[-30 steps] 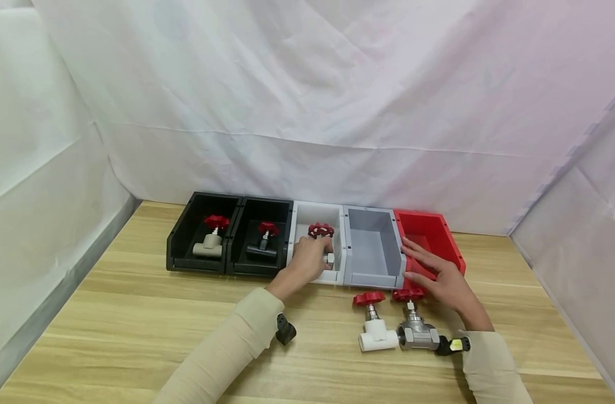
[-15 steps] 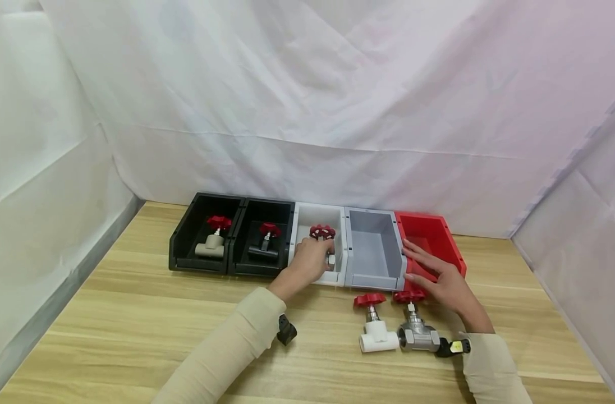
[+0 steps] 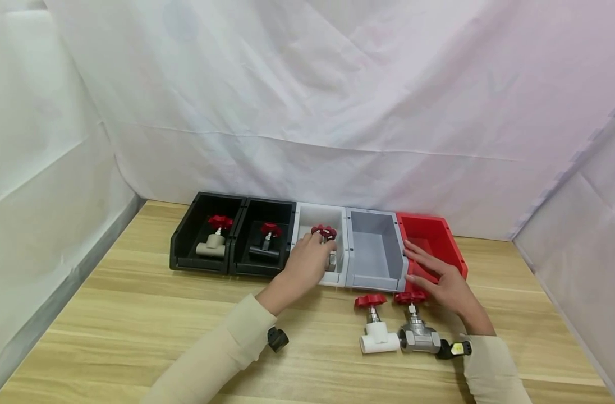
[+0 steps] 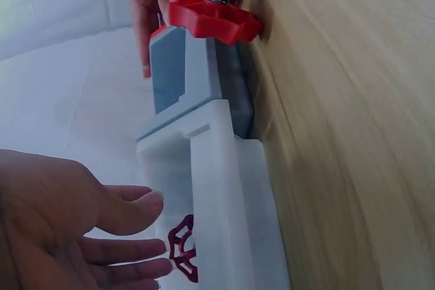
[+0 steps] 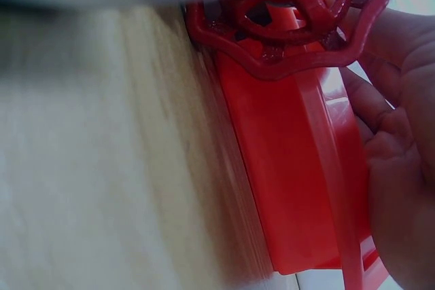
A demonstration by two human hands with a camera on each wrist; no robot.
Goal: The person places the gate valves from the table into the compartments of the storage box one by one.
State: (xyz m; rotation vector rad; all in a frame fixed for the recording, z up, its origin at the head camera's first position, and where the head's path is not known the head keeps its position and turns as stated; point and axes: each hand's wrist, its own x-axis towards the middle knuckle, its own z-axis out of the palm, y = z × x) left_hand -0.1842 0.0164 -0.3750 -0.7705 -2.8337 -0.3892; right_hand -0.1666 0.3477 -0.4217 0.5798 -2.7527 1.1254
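Note:
My left hand (image 3: 303, 265) reaches over the white bin (image 3: 331, 279), beside a metal valve with a dark red handwheel (image 3: 324, 230) that sits inside. In the left wrist view the thumb and fingers are extended and apart, fingertips right at the handwheel (image 4: 182, 249). The valve's body is partly hidden behind the hand. Meanwhile my right hand (image 3: 448, 285) rests on the red bin (image 3: 456, 247), its spread fingers reaching the wall shared with the grey bin (image 3: 370, 244). In the right wrist view its palm lies along the red bin's side.
Two black bins at the left hold a beige valve (image 3: 211, 247) and a black valve (image 3: 265, 251), both red-handled. In front of the bins stand a white plastic valve (image 3: 379, 340) and a steel valve (image 3: 420, 338), beneath the right forearm. White cloth hangs behind.
My left hand has let go of the metal valve in the white bin and drawn slightly back from it, forearm shifting left. The right hand stays where it was.

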